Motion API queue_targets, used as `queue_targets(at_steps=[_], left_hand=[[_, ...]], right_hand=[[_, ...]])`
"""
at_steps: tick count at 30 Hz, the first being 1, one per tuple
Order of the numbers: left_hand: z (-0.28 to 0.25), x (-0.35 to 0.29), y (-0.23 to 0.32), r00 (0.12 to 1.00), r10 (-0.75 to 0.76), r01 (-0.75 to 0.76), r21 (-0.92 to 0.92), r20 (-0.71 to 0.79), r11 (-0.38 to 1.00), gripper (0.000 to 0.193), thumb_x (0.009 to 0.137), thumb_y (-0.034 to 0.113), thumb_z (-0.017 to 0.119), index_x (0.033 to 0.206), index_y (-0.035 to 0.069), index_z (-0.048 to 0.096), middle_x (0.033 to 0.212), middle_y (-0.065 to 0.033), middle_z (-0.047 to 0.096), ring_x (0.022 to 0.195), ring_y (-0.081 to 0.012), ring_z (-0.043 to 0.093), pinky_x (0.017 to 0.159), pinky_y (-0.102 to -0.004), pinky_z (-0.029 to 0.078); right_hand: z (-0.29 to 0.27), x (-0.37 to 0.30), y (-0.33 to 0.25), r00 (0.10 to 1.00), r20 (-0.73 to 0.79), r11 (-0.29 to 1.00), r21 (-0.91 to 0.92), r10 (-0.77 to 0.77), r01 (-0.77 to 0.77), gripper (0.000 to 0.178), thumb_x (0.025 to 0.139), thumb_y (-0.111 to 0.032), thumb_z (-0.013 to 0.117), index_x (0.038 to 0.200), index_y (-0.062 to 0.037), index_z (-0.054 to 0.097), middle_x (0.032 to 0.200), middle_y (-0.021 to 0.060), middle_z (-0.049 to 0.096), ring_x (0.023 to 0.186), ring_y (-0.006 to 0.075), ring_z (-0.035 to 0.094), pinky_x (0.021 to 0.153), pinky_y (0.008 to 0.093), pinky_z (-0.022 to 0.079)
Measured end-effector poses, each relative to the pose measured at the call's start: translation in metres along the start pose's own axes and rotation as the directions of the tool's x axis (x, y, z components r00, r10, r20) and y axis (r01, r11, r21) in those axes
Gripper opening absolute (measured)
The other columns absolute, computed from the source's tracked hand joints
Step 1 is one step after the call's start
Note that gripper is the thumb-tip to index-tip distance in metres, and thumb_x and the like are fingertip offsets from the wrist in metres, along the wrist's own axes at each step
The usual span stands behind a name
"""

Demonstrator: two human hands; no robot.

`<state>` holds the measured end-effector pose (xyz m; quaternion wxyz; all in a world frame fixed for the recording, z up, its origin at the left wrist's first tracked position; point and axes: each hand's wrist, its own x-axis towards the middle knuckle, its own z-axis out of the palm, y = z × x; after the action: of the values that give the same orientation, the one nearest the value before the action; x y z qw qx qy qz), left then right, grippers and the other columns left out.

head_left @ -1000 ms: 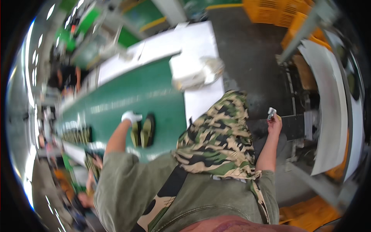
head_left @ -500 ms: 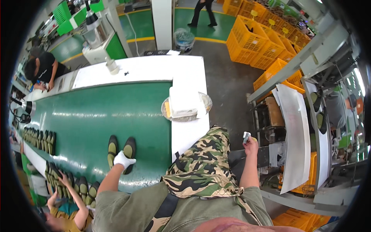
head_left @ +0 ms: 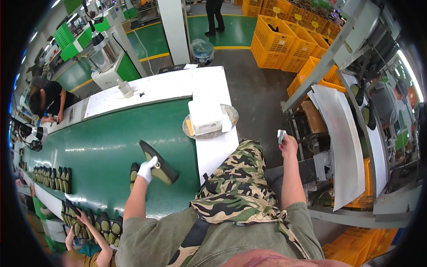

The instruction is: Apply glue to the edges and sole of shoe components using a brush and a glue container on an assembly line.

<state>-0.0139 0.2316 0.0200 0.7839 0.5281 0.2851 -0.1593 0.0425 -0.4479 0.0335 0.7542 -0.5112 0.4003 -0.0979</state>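
My left hand (head_left: 145, 171), in a white glove, is closed around the middle of a black and olive-green shoe (head_left: 167, 171). The shoe is tilted, its side facing up, and slants across the green work surface (head_left: 102, 144); whether its edge touches that surface I cannot tell. Its look-alike, a second shoe (head_left: 134, 171), stands just left of my glove and is partly hidden by my hand and wrist. Out to the right, beyond the camouflage apron (head_left: 238, 182), my right hand (head_left: 289, 145) is closed on a small whitish-silver object (head_left: 281, 135) whose kind I cannot make out.
A white box (head_left: 205, 118) sits on an oval tray (head_left: 188, 130) at the table corner. Rows of shoes (head_left: 58, 179) line the left side, where a co-worker's hands (head_left: 82, 218) handle shoes. Orange crates (head_left: 272, 42) and a metal rack (head_left: 340, 147) stand to the right.
My left hand has picked up the right-hand shoe of the pair and tipped it sideways, toe swung to the upper left. My right hand still grips the small object.
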Motion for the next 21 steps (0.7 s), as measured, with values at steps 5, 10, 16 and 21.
queue_targets(at_steps=[5,10,16,21], left_hand=[[0.096,-0.007,0.021,0.9,0.275,-0.068,-0.517,0.337,0.853,0.05,0.091,0.04,0.07,0.126,0.007,0.053,0.125,-0.0087,0.061,0.118,-0.029,0.057,0.107,-0.0486,0.042],[0.224,-0.03,0.06,0.676,0.626,-0.622,-0.155,0.389,0.768,0.071,0.067,0.006,0.087,0.13,-0.001,0.053,0.119,-0.0109,0.065,0.107,-0.0253,0.064,0.096,-0.0374,0.052],[0.306,-0.085,0.092,-0.024,0.618,-0.9,0.252,0.786,-0.356,0.032,0.078,0.016,0.079,0.11,0.014,0.074,0.106,-0.0033,0.074,0.095,-0.0196,0.07,0.088,-0.034,0.053],[0.312,-0.085,0.087,-0.014,0.595,-0.882,0.27,0.803,-0.385,0.034,0.077,0.018,0.08,0.11,0.011,0.073,0.105,-0.006,0.074,0.097,-0.0221,0.07,0.088,-0.0349,0.053]], right_hand=[[0.039,-0.024,-0.029,0.983,0.139,0.992,0.003,-0.123,0.124,0.015,0.086,-0.016,0.074,0.094,-0.0126,0.061,0.08,-0.0002,0.063,0.066,0.0114,0.059,0.056,0.028,0.045],[0.102,-0.073,-0.06,0.896,0.309,0.944,0.019,-0.318,0.329,0.019,0.079,-0.001,0.075,0.089,-0.0074,0.061,0.079,-0.0007,0.06,0.067,0.009,0.057,0.058,0.0235,0.046],[0.162,-0.154,-0.082,0.625,0.649,0.835,0.029,-0.433,0.549,0.02,0.078,-0.002,0.078,0.087,-0.0045,0.06,0.086,-0.0006,0.061,0.076,0.0072,0.057,0.069,0.0229,0.047],[0.175,-0.162,-0.068,0.618,0.659,0.829,0.015,-0.429,0.559,0.019,0.079,-0.003,0.078,0.087,-0.003,0.061,0.084,-0.0003,0.062,0.075,0.0066,0.057,0.067,0.0228,0.047]])
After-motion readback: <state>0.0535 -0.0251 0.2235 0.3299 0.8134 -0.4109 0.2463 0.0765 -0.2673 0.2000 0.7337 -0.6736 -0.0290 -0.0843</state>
